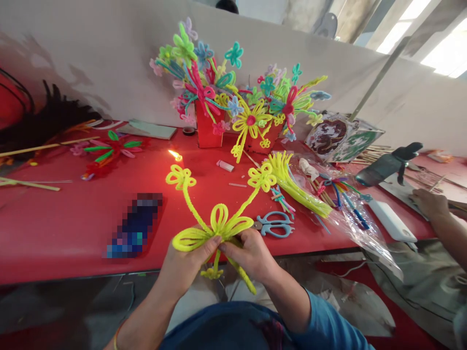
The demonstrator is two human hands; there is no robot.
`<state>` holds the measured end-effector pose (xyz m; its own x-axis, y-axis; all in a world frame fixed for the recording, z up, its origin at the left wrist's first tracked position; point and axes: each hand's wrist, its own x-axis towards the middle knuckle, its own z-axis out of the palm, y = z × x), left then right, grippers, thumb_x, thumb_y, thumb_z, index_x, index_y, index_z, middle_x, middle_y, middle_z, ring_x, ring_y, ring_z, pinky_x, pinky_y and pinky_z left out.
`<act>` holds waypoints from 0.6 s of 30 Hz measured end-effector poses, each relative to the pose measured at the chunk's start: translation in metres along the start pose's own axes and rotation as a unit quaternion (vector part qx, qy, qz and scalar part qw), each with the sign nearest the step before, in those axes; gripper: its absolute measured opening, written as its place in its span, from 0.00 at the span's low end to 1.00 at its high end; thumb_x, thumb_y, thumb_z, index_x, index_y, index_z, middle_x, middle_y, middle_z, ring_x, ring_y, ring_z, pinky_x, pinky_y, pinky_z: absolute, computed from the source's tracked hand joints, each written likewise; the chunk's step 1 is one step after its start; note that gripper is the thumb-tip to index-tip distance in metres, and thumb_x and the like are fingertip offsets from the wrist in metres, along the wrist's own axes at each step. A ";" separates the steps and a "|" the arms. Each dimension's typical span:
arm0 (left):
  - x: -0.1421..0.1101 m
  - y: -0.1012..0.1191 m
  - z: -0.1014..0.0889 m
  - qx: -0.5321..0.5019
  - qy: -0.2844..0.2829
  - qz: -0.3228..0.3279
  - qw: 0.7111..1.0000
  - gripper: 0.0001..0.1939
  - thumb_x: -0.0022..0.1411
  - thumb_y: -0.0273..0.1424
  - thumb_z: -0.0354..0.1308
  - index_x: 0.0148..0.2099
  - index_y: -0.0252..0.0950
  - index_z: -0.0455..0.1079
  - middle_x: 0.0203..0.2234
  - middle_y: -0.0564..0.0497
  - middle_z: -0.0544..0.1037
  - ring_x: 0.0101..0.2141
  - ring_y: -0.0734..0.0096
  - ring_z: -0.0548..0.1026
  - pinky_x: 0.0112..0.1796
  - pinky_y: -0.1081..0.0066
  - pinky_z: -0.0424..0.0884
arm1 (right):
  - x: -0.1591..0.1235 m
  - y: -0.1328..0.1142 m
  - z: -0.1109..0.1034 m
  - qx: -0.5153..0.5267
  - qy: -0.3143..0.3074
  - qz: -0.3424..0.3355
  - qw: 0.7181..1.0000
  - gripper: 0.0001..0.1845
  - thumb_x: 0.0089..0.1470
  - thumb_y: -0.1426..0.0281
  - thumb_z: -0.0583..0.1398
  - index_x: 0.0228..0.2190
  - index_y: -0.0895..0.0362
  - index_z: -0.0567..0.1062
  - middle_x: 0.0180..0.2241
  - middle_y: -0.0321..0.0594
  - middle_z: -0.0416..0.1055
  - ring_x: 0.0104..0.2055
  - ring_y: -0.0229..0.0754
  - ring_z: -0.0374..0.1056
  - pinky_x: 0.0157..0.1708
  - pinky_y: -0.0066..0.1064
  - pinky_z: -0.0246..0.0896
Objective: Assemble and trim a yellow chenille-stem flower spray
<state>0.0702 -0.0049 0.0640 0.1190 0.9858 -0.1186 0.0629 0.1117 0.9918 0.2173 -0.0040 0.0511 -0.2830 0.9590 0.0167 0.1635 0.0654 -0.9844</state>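
The yellow fuzzy-stem flower [220, 227] is in your two hands, just left of the blue-handled scissors [277, 225] and over the front edge of the red table [73, 214]. Your left hand [188, 265] is closed in a pinch, thumb pressed on the flower's centre beside the looped petals. Your right hand [253, 255] is also nearly closed, its thumb and fingers gripping the centre from the other side. Two small blooms on long stems rise from it.

Just behind the scissors lies a small multicoloured bundle [282, 201]; behind them and to the right is the thick bundle of yellow-green stems [304, 192]. Left of them and farther back, you have a lit candle [177, 158]; well to the left lies a dark, pixelated rectangular object [134, 226]. Farthest behind them stand two red boxes [210, 129] of colourful fuzzy-stem flowers. Well to their right is another person's hand [432, 204].
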 end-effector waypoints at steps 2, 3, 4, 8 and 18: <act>0.000 0.003 0.001 0.011 0.009 0.008 1.000 0.15 0.51 0.35 0.60 0.43 0.38 0.73 0.38 0.50 0.80 0.44 0.57 0.73 0.42 0.65 0.71 | 0.000 -0.001 -0.001 0.009 -0.006 -0.008 1.000 0.10 0.48 0.71 0.58 0.35 0.59 0.75 0.32 0.37 0.74 0.37 0.43 0.69 0.38 0.29 0.63; 0.000 0.004 0.001 0.014 0.010 0.012 1.000 0.15 0.51 0.35 0.60 0.43 0.38 0.73 0.38 0.50 0.80 0.43 0.57 0.73 0.42 0.64 0.71 | 0.000 -0.002 -0.001 0.014 -0.008 -0.011 1.000 0.10 0.48 0.71 0.58 0.35 0.59 0.75 0.33 0.37 0.74 0.38 0.43 0.69 0.38 0.29 0.62; 0.000 0.004 0.002 0.016 0.009 0.015 1.000 0.15 0.51 0.35 0.60 0.43 0.38 0.73 0.37 0.50 0.80 0.42 0.57 0.74 0.42 0.64 0.71 | 0.000 -0.002 -0.001 0.018 -0.008 -0.009 1.000 0.10 0.49 0.71 0.58 0.34 0.59 0.75 0.33 0.37 0.74 0.38 0.43 0.69 0.38 0.29 0.62; 0.000 0.002 0.004 0.026 0.015 0.029 0.999 0.15 0.52 0.35 0.59 0.42 0.38 0.73 0.37 0.49 0.80 0.42 0.57 0.74 0.41 0.65 0.72 | 0.000 -0.001 -0.001 0.021 -0.001 0.009 1.000 0.07 0.48 0.72 0.57 0.30 0.60 0.74 0.28 0.37 0.72 0.37 0.44 0.69 0.38 0.29 0.62; -0.001 0.000 0.008 0.023 0.032 0.045 0.998 0.13 0.52 0.34 0.59 0.40 0.36 0.74 0.34 0.49 0.80 0.40 0.56 0.75 0.39 0.65 0.73 | 0.001 0.010 0.002 0.001 0.018 0.005 1.000 0.05 0.46 0.75 0.57 0.27 0.59 0.73 0.24 0.34 0.68 0.33 0.42 0.68 0.35 0.28 0.63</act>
<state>0.0782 -0.0064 0.0635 0.0638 0.9977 -0.0238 0.1001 0.0173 0.9948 0.2166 -0.0031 0.0411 -0.2465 0.9691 0.0133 0.1650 0.0554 -0.9847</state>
